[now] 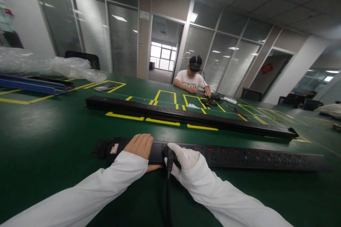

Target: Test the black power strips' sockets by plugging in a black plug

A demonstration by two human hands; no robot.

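Observation:
A long black power strip (pixel 239 158) with a row of sockets and small red switches or lights lies across the green table in front of me. My left hand (pixel 140 145), bare, grips the strip near its left end, with the fingers over the top and the thumb along the near side. In a white dotted glove, my right hand (pixel 186 158) is closed around a black power plug (pixel 169 154) at the strip's sockets. How deep the plug sits is hidden by the fingers. From it a thick black cord (pixel 167 191) runs down toward me.
A second long black power strip (pixel 165 112) lies farther back on the table (pixel 66 120), near yellow tape outlines. Blue metal profiles (pixel 34 84) and clear plastic wrap (pixel 48 65) are at the left. Across the table a person (pixel 190 78) handles cables (pixel 217 98).

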